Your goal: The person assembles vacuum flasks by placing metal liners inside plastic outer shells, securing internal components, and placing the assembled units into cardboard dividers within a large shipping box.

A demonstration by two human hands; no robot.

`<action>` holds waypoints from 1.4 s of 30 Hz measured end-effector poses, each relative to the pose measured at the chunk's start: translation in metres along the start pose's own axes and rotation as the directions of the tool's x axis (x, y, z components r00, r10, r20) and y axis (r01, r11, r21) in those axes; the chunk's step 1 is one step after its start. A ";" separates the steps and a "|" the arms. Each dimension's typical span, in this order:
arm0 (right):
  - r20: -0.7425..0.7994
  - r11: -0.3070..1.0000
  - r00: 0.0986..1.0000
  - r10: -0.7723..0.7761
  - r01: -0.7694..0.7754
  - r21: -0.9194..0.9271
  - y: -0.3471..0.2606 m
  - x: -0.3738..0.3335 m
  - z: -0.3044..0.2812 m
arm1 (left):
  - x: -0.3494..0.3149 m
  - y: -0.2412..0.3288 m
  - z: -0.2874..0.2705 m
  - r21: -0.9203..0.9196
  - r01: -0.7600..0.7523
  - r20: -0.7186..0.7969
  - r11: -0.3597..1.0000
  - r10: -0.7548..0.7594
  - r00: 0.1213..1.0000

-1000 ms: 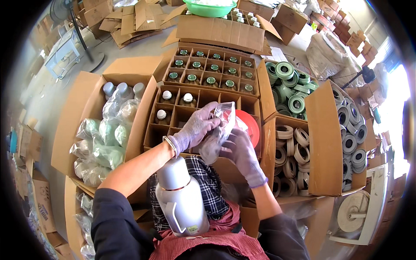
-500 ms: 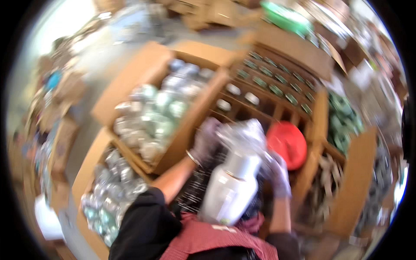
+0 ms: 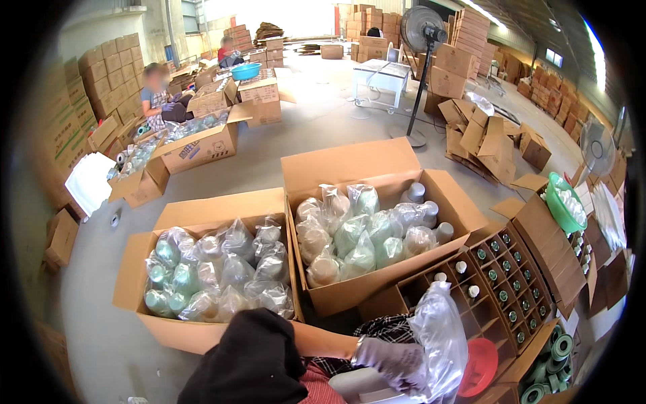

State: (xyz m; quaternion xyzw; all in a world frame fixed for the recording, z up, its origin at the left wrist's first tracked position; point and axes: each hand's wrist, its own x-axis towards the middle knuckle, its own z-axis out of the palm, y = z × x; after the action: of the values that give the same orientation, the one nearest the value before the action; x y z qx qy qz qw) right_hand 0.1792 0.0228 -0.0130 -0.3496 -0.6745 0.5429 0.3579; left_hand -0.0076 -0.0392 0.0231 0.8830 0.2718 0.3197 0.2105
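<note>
My left hand (image 3: 396, 363), in a grey glove, reaches in from the lower middle and closes on a clear plastic bag (image 3: 441, 333). The bag stands up tall and crinkled beside the hand. Under my wrist shows part of a smooth pale grey bottle (image 3: 360, 385), cut off by the lower edge. My right hand does not show. A red round plastic dish (image 3: 479, 367) lies just right of the bag. Beyond it, a divided carton (image 3: 481, 296) holds several glass jars and a few white-topped bottles.
Two open cartons (image 3: 202, 330) (image 3: 387, 161) ahead hold bagged glass vessels. Green rings (image 3: 562, 347) fill a box at lower right. A green basin (image 3: 565, 202) holds small white parts. Two people (image 3: 158, 101) (image 3: 229, 54) sit far left. A stand fan (image 3: 424, 34) rises behind.
My view has swung up and left, bringing in the far floor. The pale bottle has dropped toward the lower edge, and my right hand has left the picture.
</note>
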 end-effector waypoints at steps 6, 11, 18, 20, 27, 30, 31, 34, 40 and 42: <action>0.380 0.685 0.835 -0.397 0.545 -0.483 0.003 -0.032 0.003 | -0.047 0.030 -0.002 0.403 -0.102 -0.005 0.909 0.114 0.993; 0.529 0.399 0.703 -0.476 0.708 -0.582 0.024 -0.057 -0.015 | -0.100 0.038 0.024 0.445 0.048 -0.143 0.894 0.017 0.990; 0.544 0.267 0.751 -0.374 0.649 -0.712 0.069 -0.039 -0.057 | -0.102 0.016 0.020 0.303 0.115 -0.184 0.946 -0.061 0.981; 0.485 0.297 0.762 -0.428 0.626 -0.722 0.080 -0.026 -0.056 | -0.097 0.036 0.030 0.368 0.085 -0.099 0.926 -0.052 0.994; 0.493 0.334 0.662 -0.565 0.730 -0.597 0.051 -0.079 -0.030 | -0.151 0.069 0.058 0.240 0.178 0.016 0.954 -0.188 0.982; 0.588 0.313 0.628 -0.509 0.772 -0.554 0.044 -0.112 -0.023 | -0.202 0.036 0.081 -0.070 0.271 0.092 0.960 -0.264 0.960; 0.627 0.338 0.639 -0.445 0.769 -0.543 0.042 -0.130 -0.026 | -0.188 0.052 0.073 -0.383 0.257 0.078 0.887 -0.246 0.966; 0.732 0.442 0.616 -0.291 0.765 -0.468 0.042 -0.163 -0.016 | -0.194 0.042 0.019 -0.359 0.644 0.016 0.676 -0.685 0.728; 0.620 0.512 0.772 -0.140 0.592 -0.622 0.063 -0.177 -0.004 | -0.062 0.022 -0.037 -0.020 0.824 0.178 0.567 -0.809 0.561; 0.579 0.527 0.789 -0.206 0.588 -0.613 0.072 -0.184 -0.004 | -0.103 0.020 -0.050 -0.194 0.882 0.203 0.431 -0.861 0.465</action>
State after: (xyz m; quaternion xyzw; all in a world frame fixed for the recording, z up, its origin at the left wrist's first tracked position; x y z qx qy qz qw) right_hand 0.2801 -0.1214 -0.1020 -0.1672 -0.9632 0.1658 0.1300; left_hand -0.1015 -0.1079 0.0227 0.5888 0.6335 0.1663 0.4736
